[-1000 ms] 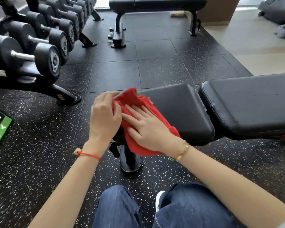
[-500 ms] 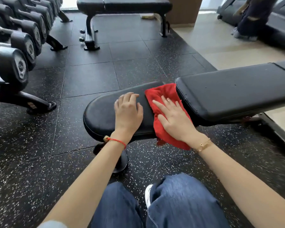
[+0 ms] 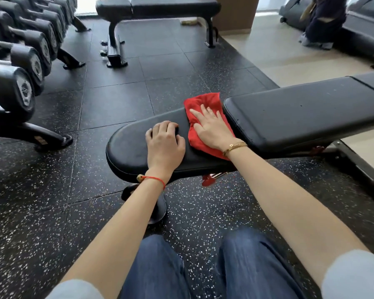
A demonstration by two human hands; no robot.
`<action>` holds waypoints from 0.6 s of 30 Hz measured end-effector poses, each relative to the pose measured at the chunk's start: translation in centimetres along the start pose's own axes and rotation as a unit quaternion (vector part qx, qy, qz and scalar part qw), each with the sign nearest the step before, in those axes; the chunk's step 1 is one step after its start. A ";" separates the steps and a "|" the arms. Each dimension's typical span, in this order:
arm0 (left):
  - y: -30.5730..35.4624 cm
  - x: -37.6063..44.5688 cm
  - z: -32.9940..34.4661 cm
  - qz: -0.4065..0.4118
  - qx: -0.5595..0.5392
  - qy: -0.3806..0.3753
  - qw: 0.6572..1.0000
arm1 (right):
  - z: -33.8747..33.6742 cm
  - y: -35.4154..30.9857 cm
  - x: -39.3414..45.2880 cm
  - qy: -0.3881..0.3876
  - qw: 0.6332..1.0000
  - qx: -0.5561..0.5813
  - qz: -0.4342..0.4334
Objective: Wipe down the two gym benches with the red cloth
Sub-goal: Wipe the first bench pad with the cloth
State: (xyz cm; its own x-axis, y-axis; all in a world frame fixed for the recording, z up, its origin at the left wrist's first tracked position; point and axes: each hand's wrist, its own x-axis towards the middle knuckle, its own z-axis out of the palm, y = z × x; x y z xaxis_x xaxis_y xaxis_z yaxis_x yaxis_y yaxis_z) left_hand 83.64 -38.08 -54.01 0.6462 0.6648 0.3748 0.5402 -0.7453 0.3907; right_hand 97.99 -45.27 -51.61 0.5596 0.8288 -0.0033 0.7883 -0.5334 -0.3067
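Note:
A black padded gym bench [image 3: 300, 113] stretches from the middle to the right edge, with a rounded seat pad [image 3: 130, 147] at its left end. The red cloth [image 3: 203, 102] lies across the seat pad, close to the gap before the long back pad. My right hand [image 3: 212, 128] presses flat on the cloth, fingers spread. My left hand [image 3: 164, 141] rests on the bare seat pad just left of the cloth, fingers curled, holding nothing. A second black bench [image 3: 160, 7] stands farther back on the floor.
A rack of black dumbbells [image 3: 20, 61] runs along the left. The near bench's foot [image 3: 358, 169] juts out low on the right. My knees in blue jeans [image 3: 203, 266] are below. A person [image 3: 324, 20] crouches by treadmills at the back right.
My right hand has slid the red cloth from the seat pad's left tip rightward to the gap at the back pad. My left hand left the cloth and came down on the seat pad.

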 end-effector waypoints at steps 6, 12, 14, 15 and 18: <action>0.2 -0.2 0.2 -0.003 0.004 0.018 1.000 | 0.5 1.7 -5.6 0.011 0.993 0.019 -0.119; 2.1 0.4 0.6 -0.059 0.026 0.010 0.998 | -0.9 2.9 1.0 -0.023 0.996 0.034 -0.075; 3.0 0.3 1.0 -0.082 0.029 0.016 0.996 | -0.9 2.5 3.3 -0.025 0.997 0.022 -0.072; 3.2 0.2 1.1 -0.088 0.033 0.022 0.995 | -0.9 2.4 3.8 -0.023 0.996 0.015 -0.081; 3.2 0.1 1.1 -0.092 0.038 0.044 0.994 | -0.6 2.6 2.7 -0.032 0.987 0.009 -0.155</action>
State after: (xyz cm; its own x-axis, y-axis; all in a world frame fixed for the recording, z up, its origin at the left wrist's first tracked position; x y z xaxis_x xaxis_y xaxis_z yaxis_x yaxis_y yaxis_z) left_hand 86.03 -40.45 -53.59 0.4852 0.7893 0.3762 0.6863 -0.6104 0.3955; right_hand 101.75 -44.54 -51.85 0.2735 0.9613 0.0332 0.9146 -0.2492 -0.3184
